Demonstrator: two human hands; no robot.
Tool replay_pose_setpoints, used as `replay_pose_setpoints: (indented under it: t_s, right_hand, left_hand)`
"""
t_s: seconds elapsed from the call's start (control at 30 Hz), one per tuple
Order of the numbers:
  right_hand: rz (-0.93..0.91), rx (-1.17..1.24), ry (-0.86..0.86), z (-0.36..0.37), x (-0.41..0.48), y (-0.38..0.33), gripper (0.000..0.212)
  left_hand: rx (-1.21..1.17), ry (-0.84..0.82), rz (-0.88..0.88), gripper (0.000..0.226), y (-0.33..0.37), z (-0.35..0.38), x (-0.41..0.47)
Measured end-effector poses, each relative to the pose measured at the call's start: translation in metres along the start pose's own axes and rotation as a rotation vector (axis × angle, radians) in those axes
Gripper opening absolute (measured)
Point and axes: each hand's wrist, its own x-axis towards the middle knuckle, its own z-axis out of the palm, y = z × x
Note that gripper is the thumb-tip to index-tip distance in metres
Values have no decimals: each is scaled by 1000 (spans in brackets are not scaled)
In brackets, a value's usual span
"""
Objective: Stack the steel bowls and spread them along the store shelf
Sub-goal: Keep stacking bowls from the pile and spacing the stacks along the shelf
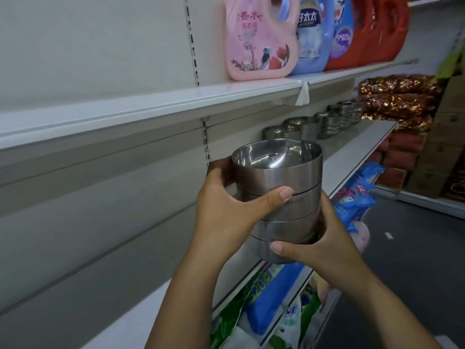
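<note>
A stack of several steel bowls (284,195) is held up in front of the middle shelf (357,157). My left hand (226,210) grips the upper part of the stack from the left, thumb across the front. My right hand (317,243) holds the lower bowls from the right, thumb laid over the front of the bottom bowl. More steel bowl stacks (314,124) stand in a row farther along the same shelf, toward the right.
Detergent jugs (261,39) in pink, blue and red stand on the upper shelf (176,102). Gold foil packs (397,102) sit at the shelf's far end. Bagged goods (271,306) fill the lower shelf under my arms. The dark aisle floor (402,248) lies to the right.
</note>
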Motion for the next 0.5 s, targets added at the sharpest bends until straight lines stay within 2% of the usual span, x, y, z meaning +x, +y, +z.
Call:
replay_pose_setpoints:
  t_s: [0.27, 0.5]
  right_hand:
    - [79, -4, 63, -56, 66, 49, 101]
    - [142, 12, -8, -99, 120, 92, 107]
  left_hand:
    - [62, -109, -14, 79, -35, 72, 69]
    - [188, -68, -71, 85, -62, 117, 111]
